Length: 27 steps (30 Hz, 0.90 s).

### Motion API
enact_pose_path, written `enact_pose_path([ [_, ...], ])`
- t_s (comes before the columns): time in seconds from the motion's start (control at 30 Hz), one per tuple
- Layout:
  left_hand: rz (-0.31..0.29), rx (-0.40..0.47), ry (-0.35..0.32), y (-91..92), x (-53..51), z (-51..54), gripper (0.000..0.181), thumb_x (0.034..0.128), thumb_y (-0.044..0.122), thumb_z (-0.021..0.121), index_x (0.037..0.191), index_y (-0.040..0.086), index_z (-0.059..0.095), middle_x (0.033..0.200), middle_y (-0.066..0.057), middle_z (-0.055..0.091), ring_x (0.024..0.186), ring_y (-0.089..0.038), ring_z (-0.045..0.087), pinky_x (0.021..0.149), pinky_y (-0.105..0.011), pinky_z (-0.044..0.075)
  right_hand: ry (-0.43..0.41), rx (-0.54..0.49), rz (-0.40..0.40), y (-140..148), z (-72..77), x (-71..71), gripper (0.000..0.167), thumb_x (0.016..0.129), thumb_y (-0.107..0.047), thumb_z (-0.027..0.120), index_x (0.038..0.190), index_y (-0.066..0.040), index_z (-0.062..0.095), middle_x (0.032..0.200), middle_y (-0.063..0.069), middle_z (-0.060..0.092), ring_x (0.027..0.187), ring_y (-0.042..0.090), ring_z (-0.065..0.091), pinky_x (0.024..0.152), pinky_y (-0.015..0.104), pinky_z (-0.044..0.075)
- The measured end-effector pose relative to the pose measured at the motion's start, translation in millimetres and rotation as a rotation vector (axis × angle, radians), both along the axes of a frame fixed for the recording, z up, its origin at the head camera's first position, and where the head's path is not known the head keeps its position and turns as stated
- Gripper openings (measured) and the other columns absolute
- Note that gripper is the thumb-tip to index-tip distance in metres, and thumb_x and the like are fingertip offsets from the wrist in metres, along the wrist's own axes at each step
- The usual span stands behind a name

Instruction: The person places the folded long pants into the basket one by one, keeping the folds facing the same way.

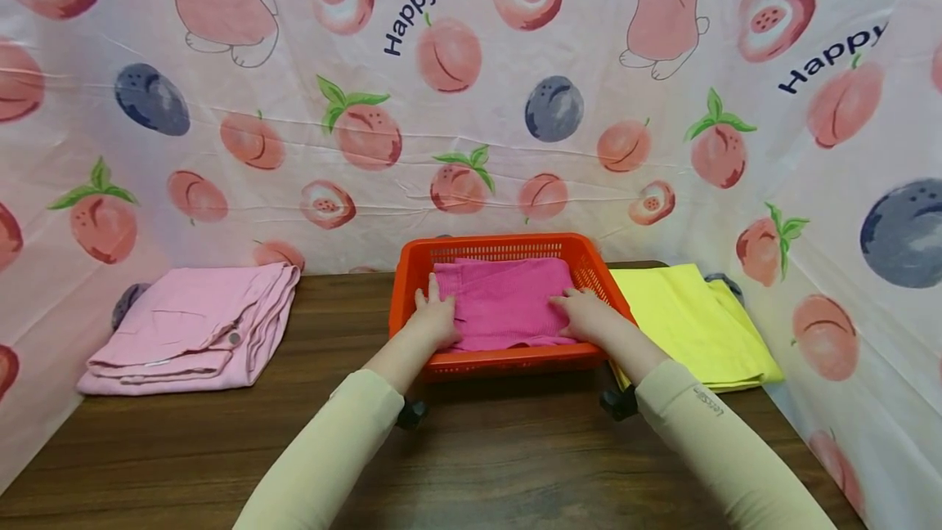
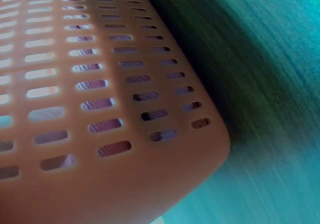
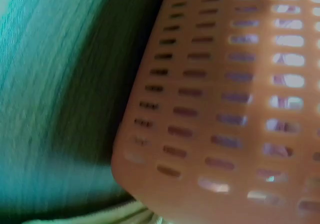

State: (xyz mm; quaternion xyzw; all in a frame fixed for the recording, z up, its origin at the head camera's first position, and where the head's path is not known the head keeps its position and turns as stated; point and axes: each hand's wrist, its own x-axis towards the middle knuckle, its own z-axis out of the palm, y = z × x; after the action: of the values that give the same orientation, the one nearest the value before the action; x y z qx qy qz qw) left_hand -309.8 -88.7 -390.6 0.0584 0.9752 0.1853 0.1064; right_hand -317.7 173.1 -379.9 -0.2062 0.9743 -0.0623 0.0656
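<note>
A folded magenta ribbed cloth (image 1: pixel 508 301) lies inside a red plastic basket (image 1: pixel 515 362) at the back middle of the table. My left hand (image 1: pixel 436 321) reaches over the basket's front left rim, fingers spread along the cloth's left edge. On the other side, my right hand (image 1: pixel 591 317) reaches in over the front right rim, with fingertips touching the cloth's right part. Neither hand appears in the wrist views, where the slotted basket wall (image 2: pixel 100 179) fills much of the left one and the opposite wall (image 3: pixel 200 134) much of the right. Cloth shows through the slots.
Folded pink jeans-like garment (image 1: pixel 191 330) lies at the table's left. Folded yellow cloth (image 1: pixel 684 321) lies right of the basket, partly behind my right forearm. Fruit-printed curtains (image 1: pixel 456 129) border the brown wooden table (image 1: pixel 500 448) at the back and both sides.
</note>
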Motion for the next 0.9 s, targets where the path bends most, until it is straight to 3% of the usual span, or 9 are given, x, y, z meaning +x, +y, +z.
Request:
enact_pose_path([
  [0.1, -0.071, -0.085, -0.025, 1.3, 2.9, 3.4, 0.07, 0.0896, 0.023, 0.064, 0.149, 0.005, 0.032, 0.157, -0.021, -0.001, 0.141, -0.043, -0.003, 0.109, -0.056, 0.02, -0.013, 0.041, 0.072, 3.2, -1.0, -2.0, 0.066, 0.082, -0.026, 0.074, 0.139, -0.002, 0.05, 0.143, 0.029, 0.037, 0.133, 0.047, 0.028, 0.104, 0.059, 0.028],
  [0.23, -0.123, -0.148, -0.092, 1.3, 1.5, 1.7, 0.073, 0.0927, 0.038, 0.059, 0.151, 0.006, 0.027, 0.157, -0.02, 0.008, 0.142, -0.04, 0.001, 0.112, -0.055, 0.007, -0.08, 0.052, 0.11, 5.3, -0.8, -3.9, 0.068, 0.085, -0.028, 0.071, 0.142, -0.001, 0.044, 0.147, 0.029, 0.03, 0.137, 0.043, 0.023, 0.106, 0.058, 0.024],
  [0.4, -0.111, -0.196, -0.17, 4.9, 4.8, 8.1, 0.081, 0.0908, 0.047, 0.058, 0.152, 0.006, 0.024, 0.157, -0.019, 0.008, 0.142, -0.041, 0.004, 0.112, -0.053, 0.005, -0.163, 0.066, 0.092, 6.1, -1.0, -6.4, 0.073, 0.087, -0.032, 0.068, 0.146, -0.002, 0.037, 0.151, 0.027, 0.025, 0.139, 0.041, 0.019, 0.109, 0.056, 0.019],
  [0.43, -0.114, -0.192, -0.173, 3.2, 1.2, 2.8, 0.083, 0.0903, 0.05, 0.057, 0.152, 0.006, 0.022, 0.158, -0.019, 0.007, 0.142, -0.041, 0.004, 0.112, -0.053, 0.005, -0.176, 0.073, 0.089, 5.9, -0.6, -7.1, 0.074, 0.087, -0.032, 0.067, 0.147, -0.002, 0.036, 0.151, 0.027, 0.024, 0.139, 0.041, 0.019, 0.109, 0.056, 0.019],
  [0.63, -0.105, -0.202, -0.233, 3.7, 0.3, 7.3, 0.085, 0.0907, 0.05, 0.056, 0.154, 0.008, 0.017, 0.158, -0.019, 0.004, 0.142, -0.041, 0.003, 0.113, -0.052, 0.002, -0.27, 0.1, 0.033, 4.5, 4.6, -9.9, 0.076, 0.089, -0.038, 0.063, 0.15, -0.008, 0.03, 0.153, 0.023, 0.021, 0.141, 0.038, 0.017, 0.11, 0.055, 0.015],
  [0.67, -0.103, -0.213, -0.249, 5.4, 3.5, 13.5, 0.084, 0.0916, 0.048, 0.056, 0.154, 0.008, 0.017, 0.158, -0.018, 0.003, 0.142, -0.04, 0.003, 0.113, -0.051, 0.002, -0.286, 0.102, 0.021, 4.0, 5.7, -10.1, 0.076, 0.089, -0.038, 0.063, 0.15, -0.009, 0.029, 0.154, 0.022, 0.02, 0.141, 0.038, 0.017, 0.11, 0.055, 0.015],
  [0.9, -0.113, -0.24, -0.256, 5.6, 2.4, 13.3, 0.084, 0.0914, 0.051, 0.055, 0.154, 0.009, 0.016, 0.159, -0.016, 0.003, 0.143, -0.039, 0.003, 0.113, -0.05, 0.003, -0.311, 0.138, 0.033, 3.0, 5.3, -12.7, 0.077, 0.09, -0.044, 0.06, 0.151, -0.01, 0.028, 0.153, 0.023, 0.021, 0.14, 0.039, 0.02, 0.11, 0.056, 0.016],
])
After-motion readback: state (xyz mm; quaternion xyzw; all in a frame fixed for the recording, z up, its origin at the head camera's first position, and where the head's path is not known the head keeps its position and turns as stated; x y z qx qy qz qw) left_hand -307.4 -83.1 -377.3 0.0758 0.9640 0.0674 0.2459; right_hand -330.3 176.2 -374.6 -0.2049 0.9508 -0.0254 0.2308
